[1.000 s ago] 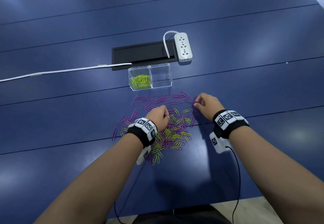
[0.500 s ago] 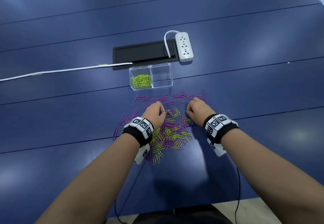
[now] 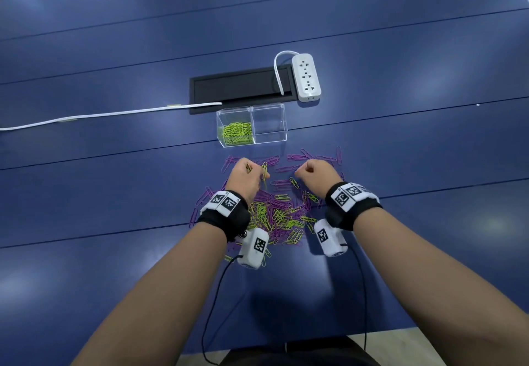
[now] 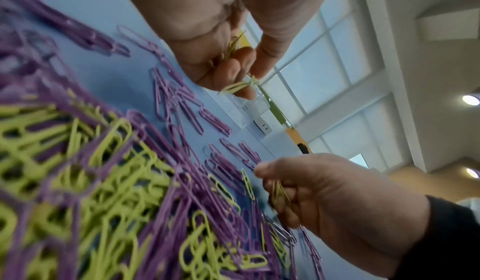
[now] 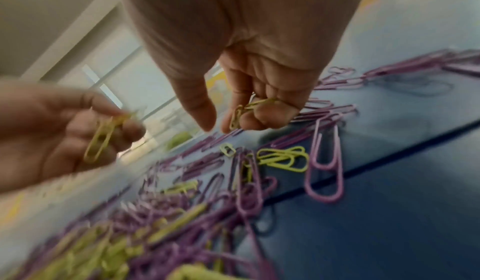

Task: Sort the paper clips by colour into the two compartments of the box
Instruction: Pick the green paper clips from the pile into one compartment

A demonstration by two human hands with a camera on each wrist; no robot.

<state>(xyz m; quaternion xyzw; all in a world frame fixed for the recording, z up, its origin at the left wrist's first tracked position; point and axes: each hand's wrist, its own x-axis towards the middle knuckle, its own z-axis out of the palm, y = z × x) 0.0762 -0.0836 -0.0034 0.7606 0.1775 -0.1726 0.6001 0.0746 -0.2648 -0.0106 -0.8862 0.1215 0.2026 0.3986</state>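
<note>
A clear two-compartment box (image 3: 282, 122) stands beyond the pile; its left compartment holds green clips (image 3: 236, 134), its right one (image 3: 269, 125) shows none. A mixed pile of green and purple paper clips (image 3: 276, 212) lies under my wrists, with loose purple clips (image 3: 312, 157) nearer the box. My left hand (image 3: 257, 172) hovers over the pile's far edge and pinches a few green clips (image 4: 237, 86). My right hand (image 3: 303, 172), beside it, is curled round green clips (image 5: 249, 106).
A black cable hatch (image 3: 242, 86) and a white power strip (image 3: 306, 76) lie behind the box. A white cable (image 3: 100, 115) runs off to the left. Blue tabletop (image 3: 415, 165) extends on both sides of the pile.
Both hands have risen from the pile and shifted toward the box. The right hand first swept left to the pile's middle. Green clips now show in the left hand's fingers.
</note>
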